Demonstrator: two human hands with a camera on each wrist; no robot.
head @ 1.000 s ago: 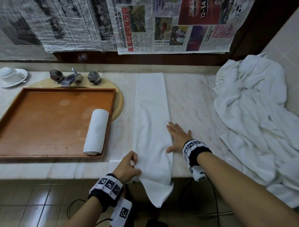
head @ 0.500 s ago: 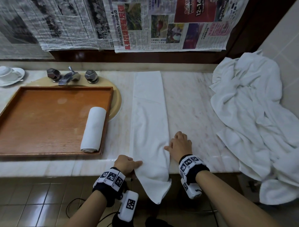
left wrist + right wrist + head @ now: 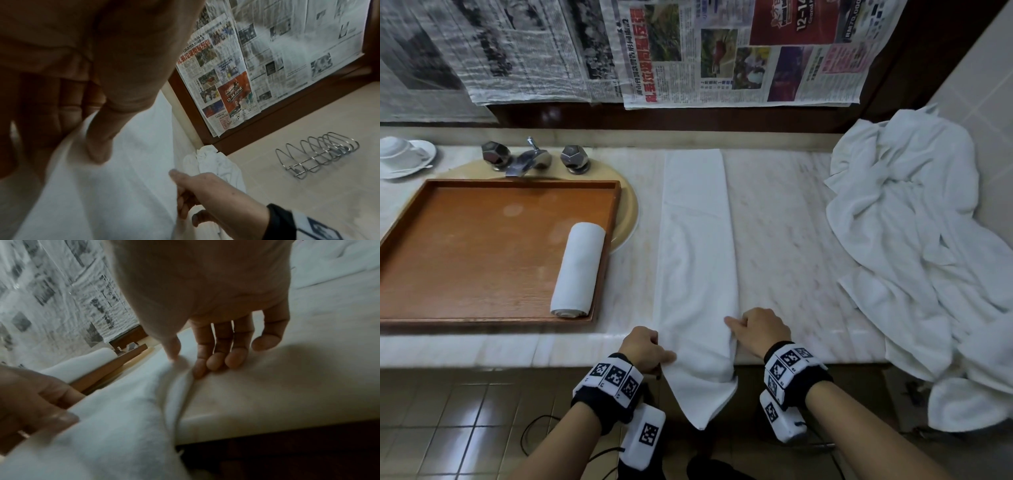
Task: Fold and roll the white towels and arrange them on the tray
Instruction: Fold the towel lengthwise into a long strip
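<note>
A long white towel (image 3: 697, 240), folded into a narrow strip, lies across the marble counter (image 3: 784, 222), and its near end hangs over the front edge. My left hand (image 3: 645, 349) pinches the towel's left edge at the counter's front, thumb on top (image 3: 98, 138). My right hand (image 3: 753, 329) pinches the right edge between thumb and fingers (image 3: 197, 360). One rolled white towel (image 3: 578, 269) lies at the right side of the wooden tray (image 3: 465, 246).
A heap of loose white towels (image 3: 928, 257) fills the counter's right end and spills over the edge. The tray sits over a sink with a chrome tap (image 3: 527, 159). A cup and saucer (image 3: 404, 156) stand far left. Newspaper (image 3: 688, 51) covers the wall behind.
Both hands have drawn back toward the counter's front edge. My right hand, flat beside the towel earlier, now pinches its right edge. The left hand keeps hold of the left edge.
</note>
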